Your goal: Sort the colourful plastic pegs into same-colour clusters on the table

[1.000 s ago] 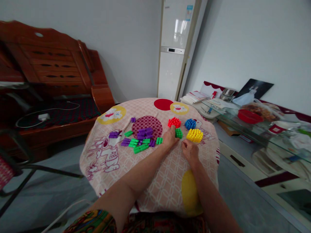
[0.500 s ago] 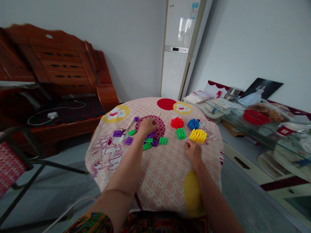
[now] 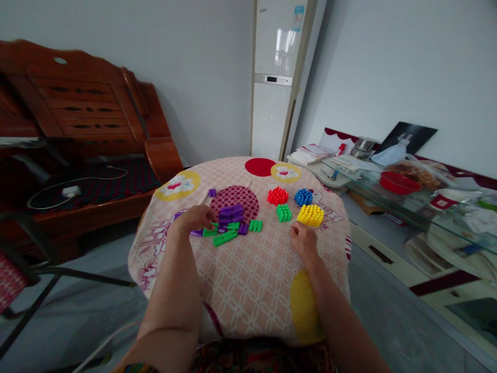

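My left hand reaches over the left side of a loose pile, thumb and fingers apart. Just beneath its fingertips lies a green plastic block piece; contact is hard to make out. Several purple plastic block pieces are heaped to the right of that hand. A longer green piece lies in front of them. Curled closed, my right hand rests on the table by a yellow cluster of knobbly blocks. Whatever its fingers may hold is hidden.
Red, blue and green block clusters stand near the yellow one. A patterned cloth covers the round table. A wooden bench is at left, a cluttered glass-topped cabinet at right.
My left hand has moved left and slightly nearer from above the pile, uncovering purple pieces. The right hand stays by the yellow cluster, still curled. The view has shifted slightly.
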The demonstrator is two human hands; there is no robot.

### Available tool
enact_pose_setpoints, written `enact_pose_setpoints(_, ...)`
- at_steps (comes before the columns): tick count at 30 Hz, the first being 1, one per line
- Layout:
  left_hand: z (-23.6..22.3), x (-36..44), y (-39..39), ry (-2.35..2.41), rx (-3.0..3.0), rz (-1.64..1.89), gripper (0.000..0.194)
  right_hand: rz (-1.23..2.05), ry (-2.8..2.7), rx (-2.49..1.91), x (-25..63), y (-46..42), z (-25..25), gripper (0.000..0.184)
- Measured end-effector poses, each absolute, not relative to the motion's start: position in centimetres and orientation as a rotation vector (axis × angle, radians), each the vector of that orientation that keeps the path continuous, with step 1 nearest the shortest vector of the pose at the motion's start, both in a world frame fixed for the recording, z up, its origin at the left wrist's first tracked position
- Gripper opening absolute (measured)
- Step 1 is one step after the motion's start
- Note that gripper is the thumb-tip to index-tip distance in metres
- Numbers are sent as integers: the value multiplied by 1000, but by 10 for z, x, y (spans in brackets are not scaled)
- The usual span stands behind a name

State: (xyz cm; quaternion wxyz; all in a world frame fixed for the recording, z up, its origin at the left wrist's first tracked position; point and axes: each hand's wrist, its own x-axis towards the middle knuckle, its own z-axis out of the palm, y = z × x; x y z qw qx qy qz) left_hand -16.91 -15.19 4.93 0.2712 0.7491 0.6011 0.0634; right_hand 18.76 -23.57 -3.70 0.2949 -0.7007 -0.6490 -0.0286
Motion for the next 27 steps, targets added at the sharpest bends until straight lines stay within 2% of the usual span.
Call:
enact_pose_setpoints(4,65,-164,-155,1684,2106,448,9,-71,-1732,-1869,187,-236,-37,23)
enact_pose_setpoints(7,68,-134,-148,1656,2157,694,14,-79,-1727,-1883,187,-236,-37,21)
enact_pose_setpoints(12,40,-48,-129,1278,2195,774,19,-75,-1733,-1851,187,-236,-39,21)
enact_pose_setpoints(16,15,0,-121,1242,2167,762,24,-85,-1743,-1839,188,-236,-39,23)
enact_pose_setpoints(27,-2,23,-110,1252,2198,806,29,-92,-1765,-1865,186,-237,-34,22)
